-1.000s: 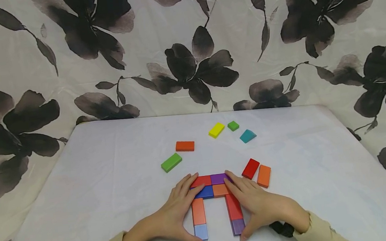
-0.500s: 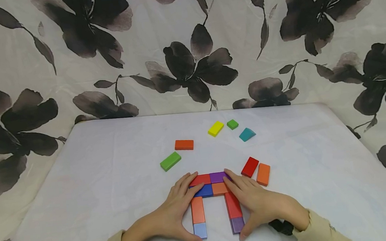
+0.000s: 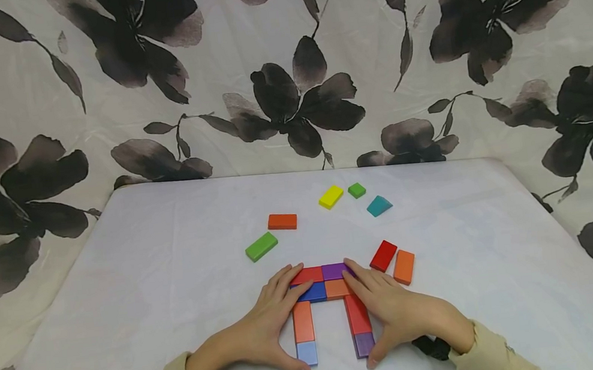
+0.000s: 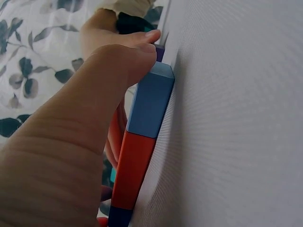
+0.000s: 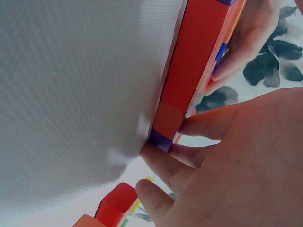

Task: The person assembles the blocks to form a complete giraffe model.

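Rectangular wooden blocks form a flat arch on the white table. Its top rows hold a red block point(image 3: 307, 275), a purple block point(image 3: 334, 271), a blue block point(image 3: 314, 292) and an orange block point(image 3: 337, 289). The left leg is a coral block point(image 3: 303, 322) above a light blue block point(image 3: 307, 353); the right leg is a red block point(image 3: 358, 314) above a purple block point(image 3: 364, 345). My left hand point(image 3: 268, 326) spans the left side, thumb at the light blue block's end, fingers extended over the top corner. Mirroring it, my right hand point(image 3: 396, 310) spreads along the right side, fingertips at the upper purple block.
Beyond the arch lie a green block point(image 3: 261, 246), an orange-red block point(image 3: 282, 221), a yellow block point(image 3: 331, 197), a small green block point(image 3: 357, 190) and a teal triangular block point(image 3: 379, 205). A red block point(image 3: 383, 255) and an orange block point(image 3: 404, 267) lie by my right hand.
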`<state>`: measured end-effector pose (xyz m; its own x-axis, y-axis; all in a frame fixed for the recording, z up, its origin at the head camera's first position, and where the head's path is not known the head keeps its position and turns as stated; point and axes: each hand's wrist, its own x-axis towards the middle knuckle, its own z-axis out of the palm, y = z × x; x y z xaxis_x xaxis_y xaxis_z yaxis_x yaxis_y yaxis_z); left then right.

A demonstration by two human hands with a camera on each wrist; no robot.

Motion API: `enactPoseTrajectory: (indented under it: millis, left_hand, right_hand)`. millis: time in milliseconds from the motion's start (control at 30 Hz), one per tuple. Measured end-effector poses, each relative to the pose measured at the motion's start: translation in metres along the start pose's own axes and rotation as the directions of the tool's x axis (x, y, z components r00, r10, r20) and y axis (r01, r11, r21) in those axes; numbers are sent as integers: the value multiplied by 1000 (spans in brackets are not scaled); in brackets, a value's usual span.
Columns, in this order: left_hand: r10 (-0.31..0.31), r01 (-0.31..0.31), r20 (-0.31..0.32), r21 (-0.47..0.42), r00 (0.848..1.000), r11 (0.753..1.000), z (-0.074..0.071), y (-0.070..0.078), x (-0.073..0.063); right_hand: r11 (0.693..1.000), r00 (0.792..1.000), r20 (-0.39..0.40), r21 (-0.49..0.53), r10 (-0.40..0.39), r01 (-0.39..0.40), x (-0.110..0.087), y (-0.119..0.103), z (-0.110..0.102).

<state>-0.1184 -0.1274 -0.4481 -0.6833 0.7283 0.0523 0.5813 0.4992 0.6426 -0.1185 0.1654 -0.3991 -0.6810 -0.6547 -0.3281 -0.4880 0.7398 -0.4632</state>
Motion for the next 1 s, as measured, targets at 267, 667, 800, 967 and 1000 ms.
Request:
enactPoseTrajectory:
  millis: [267,667,800,967,1000]
  left_hand:
    - [30,-31,21,21,999,999,0,-1,1]
    - [21,-22,34,30,999,999,0,-2,0]
    - [18,-19,36,28,999,999,0,-1,1]
    - [23,-24,30,25,999,999,0,-1,1]
    - [24,-25,27,26,999,999,0,-1,1]
  right_hand:
    - [1000,1000,-2,6,4,-4,0,-2,-1]
    - [1000,1000,2,3,23,-23,0,-1,-1]
    - [1000,1000,4,10,25,-25,0,-2,-2]
    - [1000,1000,1,24,20,-20,0,-2,-3]
    - [1000,1000,-1,26,18,-18,0,-2,-3]
